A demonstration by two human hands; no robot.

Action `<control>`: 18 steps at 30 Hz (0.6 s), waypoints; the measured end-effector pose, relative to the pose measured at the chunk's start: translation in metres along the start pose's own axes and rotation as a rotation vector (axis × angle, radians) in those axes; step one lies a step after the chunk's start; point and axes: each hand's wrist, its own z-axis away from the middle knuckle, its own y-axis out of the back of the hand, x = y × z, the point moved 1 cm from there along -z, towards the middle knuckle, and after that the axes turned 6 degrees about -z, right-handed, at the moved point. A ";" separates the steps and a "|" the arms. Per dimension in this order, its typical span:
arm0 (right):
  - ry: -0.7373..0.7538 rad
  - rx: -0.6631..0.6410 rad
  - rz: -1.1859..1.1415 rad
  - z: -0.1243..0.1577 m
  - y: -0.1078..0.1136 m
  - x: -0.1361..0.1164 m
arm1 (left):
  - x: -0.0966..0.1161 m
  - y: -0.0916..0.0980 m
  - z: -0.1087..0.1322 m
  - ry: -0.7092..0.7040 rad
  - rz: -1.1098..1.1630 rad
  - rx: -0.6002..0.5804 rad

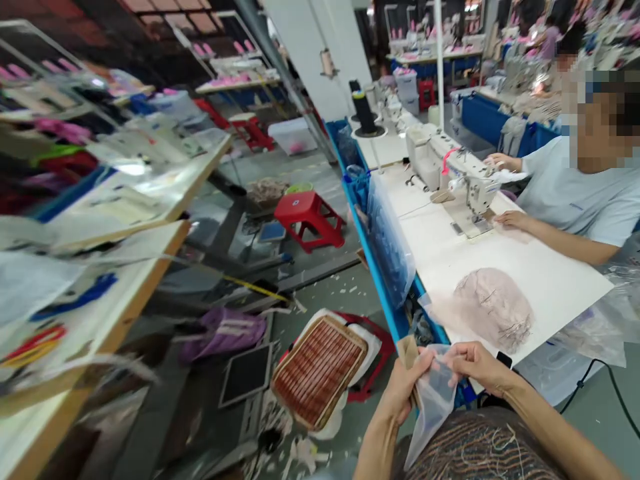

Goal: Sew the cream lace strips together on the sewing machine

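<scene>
My left hand (404, 385) is closed around a folded tan piece (409, 352) and pinches one edge of a sheer white piece of fabric (434, 393). The fingers of my right hand (477, 365) are pressed together on the fabric's other upper edge, so it hangs between both hands over my lap. Just beyond them, a crumpled pale pink cloth bundle (495, 303) with loose dark threads lies on the white sewing table (560, 293). My hands are not touching the bundle.
A co-worker (585, 193) sits at the right, hands at a sewing machine (460, 167). A blue trough (370, 247) runs along the table's left edge. A stool with a slatted seat (323, 373), a red stool (310, 217) and fabric scraps are on the floor. Another worktable (145, 280) stands at left.
</scene>
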 end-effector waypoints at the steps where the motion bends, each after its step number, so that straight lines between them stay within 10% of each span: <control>1: 0.007 -0.003 -0.003 0.000 0.001 -0.003 | 0.000 -0.002 -0.002 -0.004 -0.024 -0.011; 18: 0.161 0.116 -0.092 0.006 0.076 -0.040 | -0.003 -0.042 -0.024 -0.031 -0.091 0.234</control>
